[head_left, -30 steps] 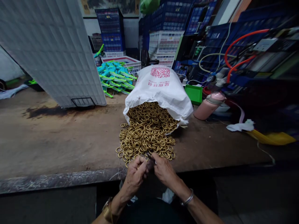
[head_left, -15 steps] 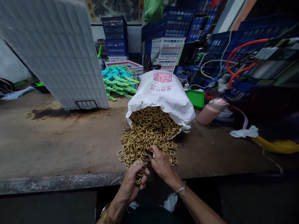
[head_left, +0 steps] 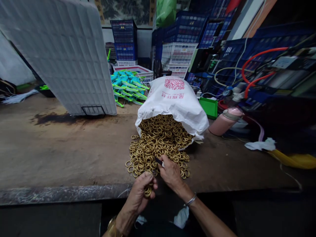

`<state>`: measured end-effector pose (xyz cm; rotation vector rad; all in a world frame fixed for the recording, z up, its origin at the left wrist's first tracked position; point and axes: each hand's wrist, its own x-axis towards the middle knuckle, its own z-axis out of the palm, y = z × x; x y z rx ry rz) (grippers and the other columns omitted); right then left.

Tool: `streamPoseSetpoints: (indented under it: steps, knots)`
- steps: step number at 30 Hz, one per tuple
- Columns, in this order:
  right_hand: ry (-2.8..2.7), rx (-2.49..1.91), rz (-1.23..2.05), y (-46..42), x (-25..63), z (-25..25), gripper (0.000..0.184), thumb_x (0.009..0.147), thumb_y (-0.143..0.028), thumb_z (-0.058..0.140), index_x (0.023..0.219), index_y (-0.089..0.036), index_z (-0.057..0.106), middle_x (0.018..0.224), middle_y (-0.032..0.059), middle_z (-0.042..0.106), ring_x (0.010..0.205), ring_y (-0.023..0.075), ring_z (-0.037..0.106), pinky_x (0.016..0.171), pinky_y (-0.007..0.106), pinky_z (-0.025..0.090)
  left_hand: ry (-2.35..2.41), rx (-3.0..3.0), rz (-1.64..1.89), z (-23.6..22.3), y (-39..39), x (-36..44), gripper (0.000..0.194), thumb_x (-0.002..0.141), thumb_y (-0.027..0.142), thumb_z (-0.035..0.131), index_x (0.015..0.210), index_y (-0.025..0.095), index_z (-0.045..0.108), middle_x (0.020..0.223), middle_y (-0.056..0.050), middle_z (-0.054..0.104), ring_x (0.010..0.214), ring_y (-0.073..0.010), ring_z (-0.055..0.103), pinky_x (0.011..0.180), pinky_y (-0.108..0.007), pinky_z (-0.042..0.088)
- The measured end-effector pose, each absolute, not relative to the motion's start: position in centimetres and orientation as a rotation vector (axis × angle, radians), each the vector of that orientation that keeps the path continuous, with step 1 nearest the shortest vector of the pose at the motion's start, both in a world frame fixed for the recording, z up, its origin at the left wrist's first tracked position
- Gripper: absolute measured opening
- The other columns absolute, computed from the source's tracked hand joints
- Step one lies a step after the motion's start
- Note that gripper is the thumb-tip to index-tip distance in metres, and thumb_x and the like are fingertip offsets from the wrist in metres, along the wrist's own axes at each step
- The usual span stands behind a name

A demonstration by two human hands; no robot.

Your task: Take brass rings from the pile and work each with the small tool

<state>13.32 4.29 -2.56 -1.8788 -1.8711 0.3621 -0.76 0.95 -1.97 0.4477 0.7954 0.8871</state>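
Observation:
Several brass-coloured rings [head_left: 147,191] are in my left hand [head_left: 140,191], its fingers curled around them just over the table's front edge. My right hand [head_left: 171,172] grips a small dark flat-bladed tool [head_left: 158,161] with a pale part by the fingers; its exact kind is unclear. The tool's tip points left over a loose pile of rings [head_left: 148,148]. That pile spills out of the mouth of a white woven sack [head_left: 170,102], which lies on its side with red print on top.
The brown table [head_left: 98,148] has a dark stain at left, near a standing padded white panel [head_left: 74,65]. Turquoise and green plastic pieces [head_left: 129,85] lie behind. On the right are a green tray [head_left: 208,107], a pink bottle [head_left: 225,121] and red hoses [head_left: 259,54]. Crates [head_left: 179,52] stack behind.
The whole view has shifted slightly, with the scene lower and a little to the right. My left hand still holds rings, and my right hand keeps the tool over the pile.

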Motion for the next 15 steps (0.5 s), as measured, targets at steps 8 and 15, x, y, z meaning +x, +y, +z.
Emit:
streamPoseSetpoints:
  steps: [8,15]
  knots:
    - [-1.45,-1.634,0.857,3.4,14.7,-3.1,0.015,0.076,-0.033,0.045,0.067,-0.02,0.045,0.053,-0.0048,0.046,0.051,0.0107,0.043,0.053,0.022,0.034,1.062,0.76,0.957,-2.6,1.7,0.3,0.034,0.069,0.046,0.058,0.087,0.019,0.049,0.051,0.009,0.043,0.038,-0.0046,0.037,0.034,-0.013,0.027]
    - [-1.43,-1.553,0.974,2.5,14.7,-2.8,0.014,0.075,-0.033,0.045,0.067,-0.02,0.045,0.053,-0.0053,0.045,0.05,0.0099,0.042,0.052,0.021,0.035,1.118,0.899,0.89,-1.9,2.7,1.3,0.032,0.071,0.044,0.056,0.088,0.017,0.051,0.049,0.009,0.043,0.036,-0.0043,0.034,0.034,-0.015,0.025]
